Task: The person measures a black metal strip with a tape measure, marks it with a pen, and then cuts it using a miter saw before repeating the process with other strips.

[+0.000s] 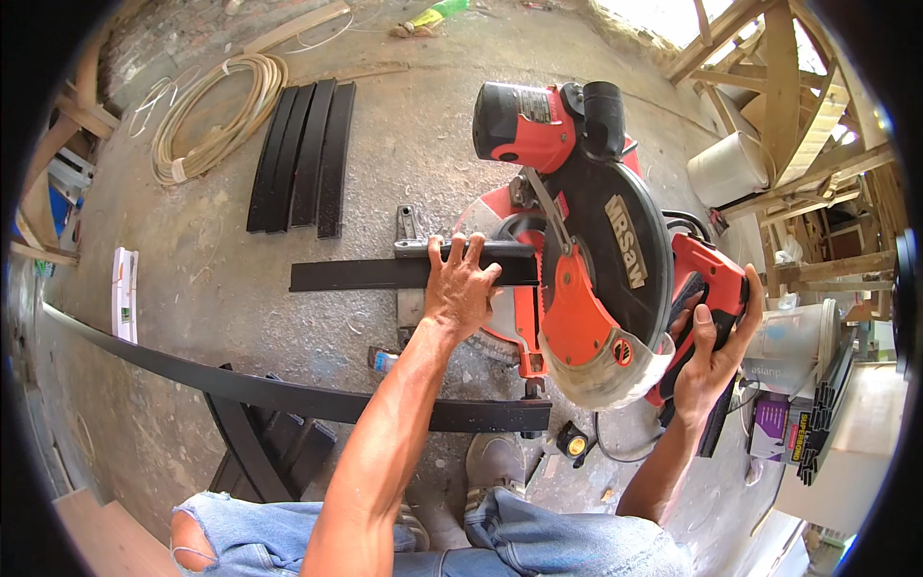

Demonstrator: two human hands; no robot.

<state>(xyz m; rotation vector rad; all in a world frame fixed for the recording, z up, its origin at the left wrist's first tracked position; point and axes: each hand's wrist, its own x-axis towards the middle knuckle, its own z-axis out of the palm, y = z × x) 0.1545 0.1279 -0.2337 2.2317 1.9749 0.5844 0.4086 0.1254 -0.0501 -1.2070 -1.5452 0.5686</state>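
A red and black miter saw (615, 240) stands on the floor in front of me, its orange and clear blade guard at the lower front. My right hand (716, 361) is wrapped round the saw's handle (710, 279) at the right. On the saw base, a short black bar (351, 275) lies along the metal fence (423, 248) and sticks out to the left. My left hand (463, 288) holds this bar against the fence, fingers spread over both, a short way left of the blade guard. The bar's right end is hidden near the guard.
Several black cut pieces (303, 159) lie side by side beyond the saw, beside a coiled hose (212, 120). A long black bar (288, 396) crosses in front of my knees. At right are a bucket (793, 337), a purple box (771, 428) and wooden framing (798, 106).
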